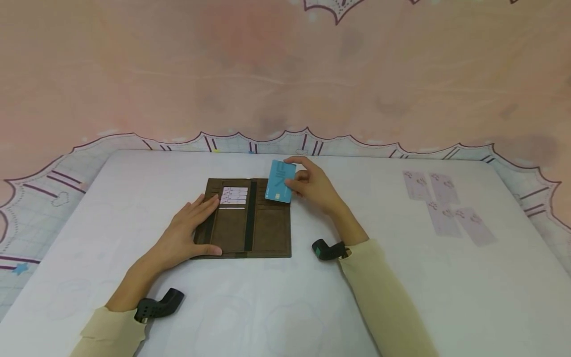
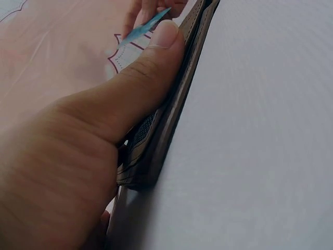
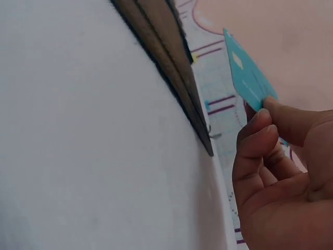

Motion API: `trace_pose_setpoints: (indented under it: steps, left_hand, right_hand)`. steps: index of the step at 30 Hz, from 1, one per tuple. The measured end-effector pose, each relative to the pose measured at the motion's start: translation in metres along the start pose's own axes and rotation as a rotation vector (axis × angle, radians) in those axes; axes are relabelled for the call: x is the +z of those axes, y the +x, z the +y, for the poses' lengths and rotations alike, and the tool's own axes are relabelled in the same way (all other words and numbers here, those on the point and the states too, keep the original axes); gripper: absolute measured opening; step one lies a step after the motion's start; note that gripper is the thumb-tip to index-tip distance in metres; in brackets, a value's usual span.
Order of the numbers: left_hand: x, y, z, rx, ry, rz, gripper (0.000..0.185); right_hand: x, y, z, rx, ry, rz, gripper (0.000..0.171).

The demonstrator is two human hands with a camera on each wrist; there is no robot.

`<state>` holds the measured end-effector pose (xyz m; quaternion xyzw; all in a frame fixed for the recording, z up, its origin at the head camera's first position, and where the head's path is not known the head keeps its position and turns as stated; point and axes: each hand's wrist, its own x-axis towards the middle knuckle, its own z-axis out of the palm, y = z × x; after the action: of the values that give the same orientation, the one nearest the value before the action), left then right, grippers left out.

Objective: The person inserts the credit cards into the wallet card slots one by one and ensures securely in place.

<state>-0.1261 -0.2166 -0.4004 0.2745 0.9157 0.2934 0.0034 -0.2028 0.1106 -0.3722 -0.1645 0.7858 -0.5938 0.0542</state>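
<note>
White, smooth tabletop [image 1: 276, 307], wide and flat, with a pink cloth wall behind. On it, in the middle, a brown wallet [image 1: 267, 233], lying open and flat, soft like leather, shaped like a long box lid, long side running away from the person. Inside, small slots on the left half with white cards [image 1: 234, 195] stacked in them, and a dark strap down the middle fold. Far off to the right, four pale cards [image 1: 446, 206] lying flat, well apart from the wallet. Left hand [image 1: 187, 233] resting flat on the wallet's left half, fingers straight, thumb along the near edge, pressing it down, not curled around anything. Right hand [image 1: 314, 184] just beside the wallet's far right corner, pinching a blue card [image 1: 280, 181] between thumb and fingers. Blue card thin, stiff, shiny, with a small chip, standing nearly upright and a bit tilted, lower edge just over the wallet's right half. Right hand nearer that empty right half; slots straight across to the left. Black bands with cameras on both wrists.
</note>
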Motion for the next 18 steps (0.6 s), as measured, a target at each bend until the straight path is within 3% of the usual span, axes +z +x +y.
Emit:
trace_pose_setpoints:
  steps: [9, 18]
  left_hand:
    - [0.0, 0.002, 0.003, -0.01, 0.0, -0.003, 0.107]
    - [-0.001, 0.002, 0.004, -0.023, 0.009, -0.015, 0.107]
  right_hand:
    - [0.011, 0.001, 0.011, -0.013, 0.039, 0.021, 0.045]
    - [0.015, 0.0, 0.018, -0.006, -0.025, 0.034, 0.043]
